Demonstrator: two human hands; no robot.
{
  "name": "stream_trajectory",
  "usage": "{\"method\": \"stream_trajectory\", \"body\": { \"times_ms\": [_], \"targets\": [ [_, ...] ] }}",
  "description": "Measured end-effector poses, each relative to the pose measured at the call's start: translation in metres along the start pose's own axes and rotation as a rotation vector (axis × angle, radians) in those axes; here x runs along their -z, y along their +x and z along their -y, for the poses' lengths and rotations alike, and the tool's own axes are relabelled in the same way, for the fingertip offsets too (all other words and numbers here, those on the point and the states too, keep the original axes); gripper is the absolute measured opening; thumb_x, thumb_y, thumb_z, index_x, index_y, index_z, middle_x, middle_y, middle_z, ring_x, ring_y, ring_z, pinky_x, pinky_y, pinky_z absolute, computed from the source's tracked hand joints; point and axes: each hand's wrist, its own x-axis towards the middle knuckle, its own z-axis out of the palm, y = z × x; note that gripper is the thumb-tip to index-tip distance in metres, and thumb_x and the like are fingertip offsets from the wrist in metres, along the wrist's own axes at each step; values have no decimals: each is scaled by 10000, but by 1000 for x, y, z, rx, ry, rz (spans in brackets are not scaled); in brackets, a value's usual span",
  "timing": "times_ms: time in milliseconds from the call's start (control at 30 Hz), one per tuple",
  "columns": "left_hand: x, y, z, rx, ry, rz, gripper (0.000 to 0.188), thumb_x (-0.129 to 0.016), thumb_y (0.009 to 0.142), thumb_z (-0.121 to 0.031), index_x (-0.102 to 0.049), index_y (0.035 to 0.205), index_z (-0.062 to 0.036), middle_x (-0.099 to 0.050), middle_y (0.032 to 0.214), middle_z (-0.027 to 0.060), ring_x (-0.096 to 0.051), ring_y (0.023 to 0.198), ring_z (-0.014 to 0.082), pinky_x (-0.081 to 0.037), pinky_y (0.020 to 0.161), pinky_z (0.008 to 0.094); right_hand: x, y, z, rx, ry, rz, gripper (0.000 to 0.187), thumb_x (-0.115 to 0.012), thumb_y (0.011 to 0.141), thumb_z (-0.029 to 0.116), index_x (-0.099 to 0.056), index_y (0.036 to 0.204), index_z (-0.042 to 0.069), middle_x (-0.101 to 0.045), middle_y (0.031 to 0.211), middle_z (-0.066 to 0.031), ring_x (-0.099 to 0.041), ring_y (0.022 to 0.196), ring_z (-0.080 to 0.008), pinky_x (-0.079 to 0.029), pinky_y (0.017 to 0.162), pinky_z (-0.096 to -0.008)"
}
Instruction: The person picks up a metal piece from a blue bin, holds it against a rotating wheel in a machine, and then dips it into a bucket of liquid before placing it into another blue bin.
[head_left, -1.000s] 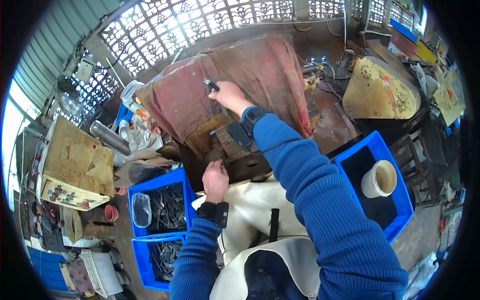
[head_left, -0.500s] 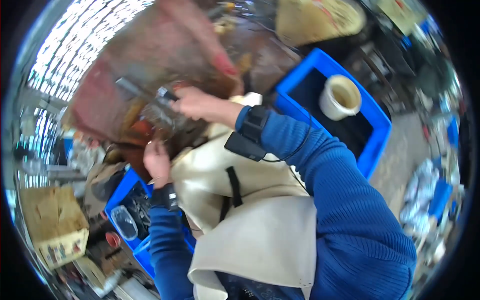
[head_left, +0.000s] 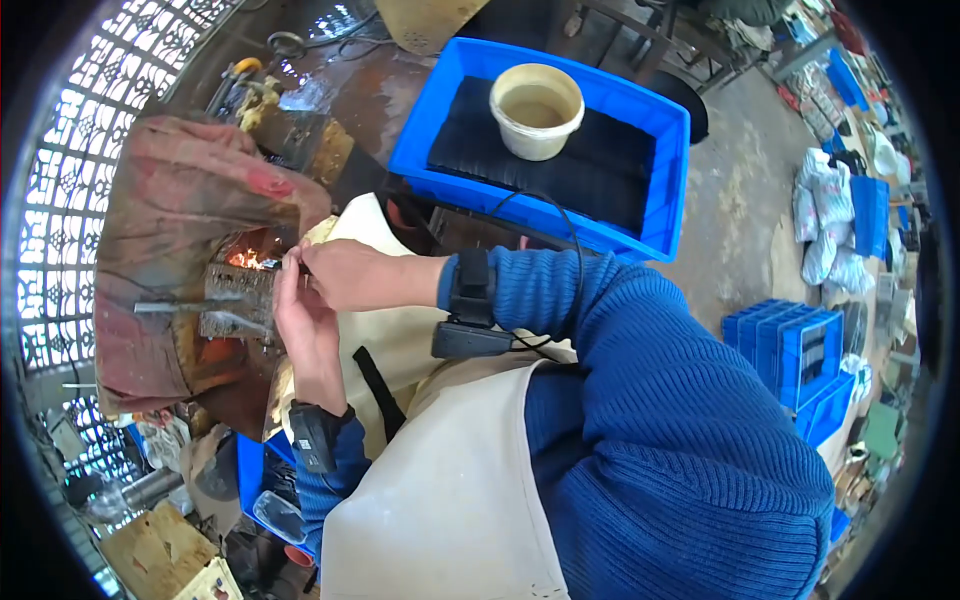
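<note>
My two hands meet in front of a machine draped with a stained red cloth. My right hand is closed, its fingertips pinched on something small that I cannot make out. Against those fingertips rest the raised fingers of my left hand, which also close on something hidden. Just beyond the fingers is a rough grey-brown block, perhaps a grinding wheel, with bright orange sparks at its far side. A metal bar juts out over the cloth, left of my left hand.
A blue tub with a cream bucket stands beyond my right arm. Another blue bin with a clear plastic container lies lower left. Blue crates and white sacks are at the right. A pale apron covers my lap.
My hands, apart before, have come together at the block. Sparks now show there. The view has swung, so the blue tub appears further left and the crates have come into sight.
</note>
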Motion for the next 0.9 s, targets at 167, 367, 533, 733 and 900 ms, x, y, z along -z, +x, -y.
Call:
{"method": "stream_trajectory", "body": {
  "times_ms": [167, 367, 533, 733, 900],
  "targets": [
    [-29, -3, 7, 94, 88, 214, 223, -572, 980, -220, -637, 1108, -50, -643, 1158, 77, -609, 1070, 179, -474, 932, 330, 23, -50, -36, 89, 94, -337, 218, -547, 837, 99, -636, 1023, 27, -682, 921, -192, -657, 860, -380, -517, 729, -469],
    [-1, 0, -5, -323, 684, 74, 300, -593, 972, -137, -598, 1230, 17, -642, 1163, 108, -624, 1064, 187, -484, 958, 303, 142, -104, -72, -313, -565, -100, 161, -573, 837, 152, -661, 899, 33, -664, 812, -177, -649, 790, -384, -526, 680, -484],
    [114, 26, -33, -658, 822, -232, 230, -529, 984, -63, -614, 1166, 47, -652, 1129, 111, -618, 1043, 175, -468, 946, 286, 210, -153, -157, -825, -808, -18, 228, -565, 769, 134, -717, 900, 27, -708, 944, -180, -686, 913, -356, -555, 774, -440],
    [186, 28, -33, -655, 951, -385, 224, -517, 981, -41, -610, 1163, 50, -656, 1117, 113, -621, 1002, 167, -476, 931, 277, 212, -176, -245, -1062, -848, 227, 255, -570, 817, 140, -716, 998, 34, -689, 1047, -198, -661, 1001, -365, -543, 831, -445],
    [226, 33, -12, -602, 935, -409, 199, -551, 955, -30, -637, 1121, 41, -676, 1071, 98, -630, 949, 158, -494, 879, 274, 224, -186, -247, -1143, -786, 200, 294, -564, 819, 139, -727, 1054, 70, -688, 1128, -154, -647, 1083, -338, -531, 870, -435]
  ]
}}
